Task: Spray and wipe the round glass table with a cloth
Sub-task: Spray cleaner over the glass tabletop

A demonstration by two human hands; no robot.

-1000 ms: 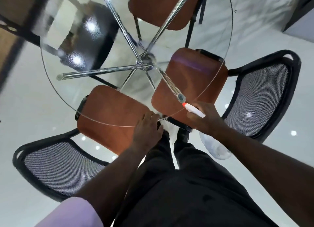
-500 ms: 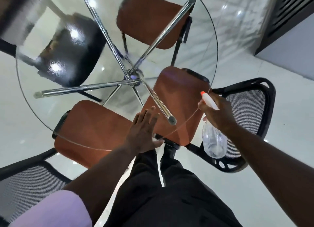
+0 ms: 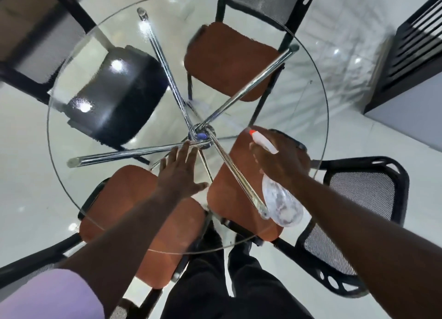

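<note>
- Round glass table (image 3: pixel 308 98) seen from above, filling the middle of the view; chrome legs (image 3: pixel 234 98) crossing at a hub beneath the glass.
- Left hand (image 3: pixel 178 175) flat over the glass near the hub, fingers (image 3: pixel 185 151) spread and straight, thumb out to the right; nothing held. Touching the glass or just above it: cannot tell.
- Right hand (image 3: pixel 278 161) over the right part of the glass, curled round the neck of a spray bottle (image 3: pixel 282 204).
- Bottle tilted: clear body hanging below the palm toward the near rim, white head with orange nozzle (image 3: pixel 252 132) sticking out past the fingers, aimed at the table's centre.
- Trigger finger hidden under the head; pressed or not, cannot tell.
- Left fingertips just beside the hub; nozzle near them, apart.
- Wet, rippled patch on the far-left glass (image 3: pixel 79 103).
- Brown-seated chairs (image 3: pixel 229 60) tucked under the table; black mesh backs around it.
- Lilac sleeve (image 3: pixel 47 294) on the left arm; dark trousers (image 3: pixel 215 283) below the near rim.
</note>
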